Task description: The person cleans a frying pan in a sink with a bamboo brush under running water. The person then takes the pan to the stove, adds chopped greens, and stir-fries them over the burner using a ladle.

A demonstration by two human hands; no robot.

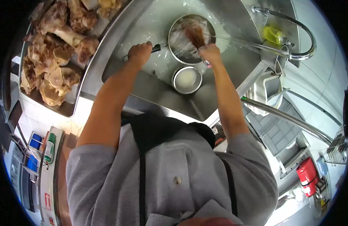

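Observation:
My left hand is wrapped round the black handle of a round metal pan in the sink. Inside the pan is cloudy, foamy water. Over the pan, my right hand grips a brush-like tool with reddish-brown bristles, blurred by motion; its tip is in the pan. Just below the pan, a small round metal bowl holds whitish liquid. A thin stream of water runs from the faucet toward the pan.
A metal sink with whitish water surrounds both vessels. To the left stands a metal tray of large meaty bones. At the right are a bottle of yellow liquid, a white plastic container and a metal rail.

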